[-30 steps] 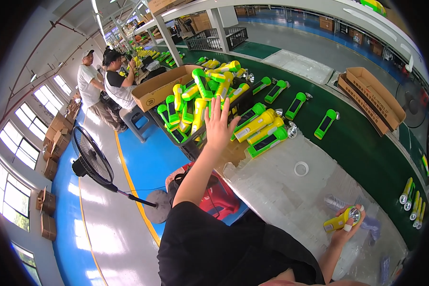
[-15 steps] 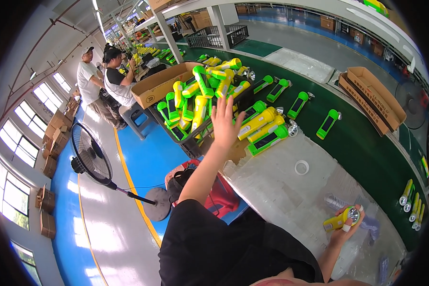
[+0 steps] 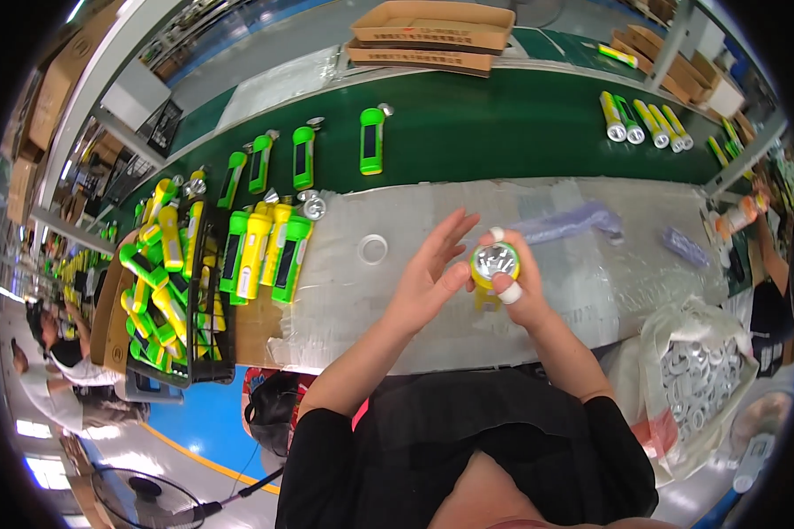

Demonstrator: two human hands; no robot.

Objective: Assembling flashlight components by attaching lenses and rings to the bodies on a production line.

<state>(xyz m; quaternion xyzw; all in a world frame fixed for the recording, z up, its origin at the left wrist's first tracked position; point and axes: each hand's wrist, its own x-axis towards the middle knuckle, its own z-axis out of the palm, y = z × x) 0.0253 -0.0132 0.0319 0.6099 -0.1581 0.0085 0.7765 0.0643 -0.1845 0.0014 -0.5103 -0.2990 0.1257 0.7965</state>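
My right hand [image 3: 522, 282] holds a yellow flashlight [image 3: 496, 262] above the table, its round silver reflector turned up toward me. White wraps cover the thumb and a finger of that hand. Beside it, my left hand [image 3: 434, 275] is open with fingers spread and nothing in it. Its thumb tip comes close to the flashlight's rim; whether they touch I cannot tell. Left of my hands, several green and yellow flashlights [image 3: 254, 251] lie side by side with loose reflector heads. A white ring [image 3: 372, 249] lies on the table near my left hand.
A black crate [image 3: 205, 291] heaped with flashlights stands at the left. Flashlights lie along the green belt [image 3: 468, 132], with cardboard trays [image 3: 432, 35] beyond. Purple plastic sleeves [image 3: 582, 220] lie at right. A white sack [image 3: 653, 353] holds silvery rings. Another person's arm [image 3: 772, 256] shows far right.
The view has swung round to the right. My left hand has come from near the heaped crate to beside the flashlight in my right hand; the flashlight is now in front of me.
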